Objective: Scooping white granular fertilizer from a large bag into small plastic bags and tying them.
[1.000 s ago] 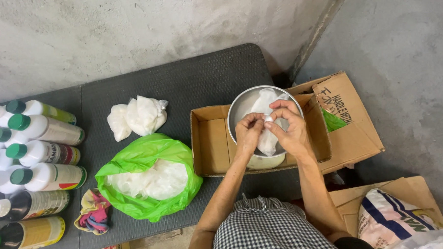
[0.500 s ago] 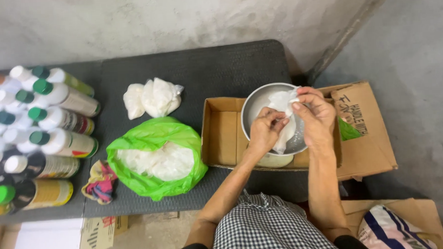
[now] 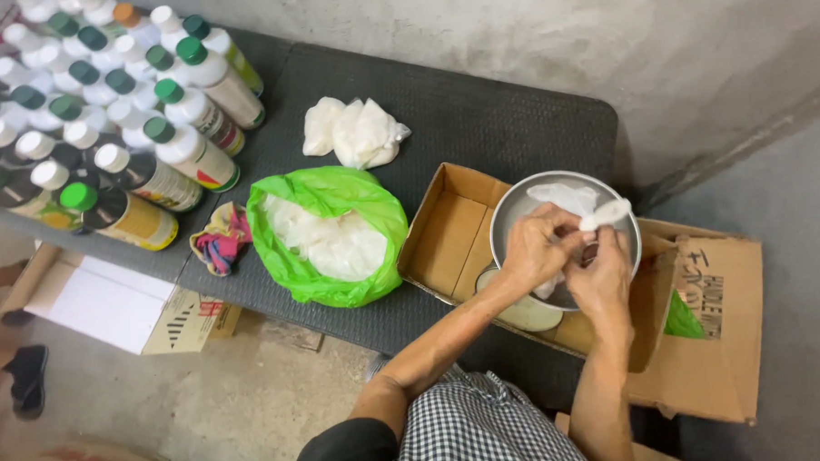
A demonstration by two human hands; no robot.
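- While both hands meet over the round metal bowl (image 3: 518,213), a small white cloth piece (image 3: 605,215) sits pinched between them, its soft rolled end poking up above the fingers.
- The left hand (image 3: 540,249) is closed, fingers curled on the lower part of the white piece; the right hand (image 3: 600,274) grips it just beside, the two hands touching.
- More crumpled white material (image 3: 563,196) lies inside the bowl, behind the hands.
- The bowl is smooth, grey and shallow, resting in an open brown cardboard box (image 3: 446,229) with its flaps folded out.
- Left of the box, a glossy green plastic bag (image 3: 336,192) holds thin white sheets.
- Beyond it lies a white bundle (image 3: 352,131) on the dark textured table (image 3: 478,110).
- Capped plastic bottles (image 3: 189,152) crowd the far left, near a striped rag (image 3: 218,237).
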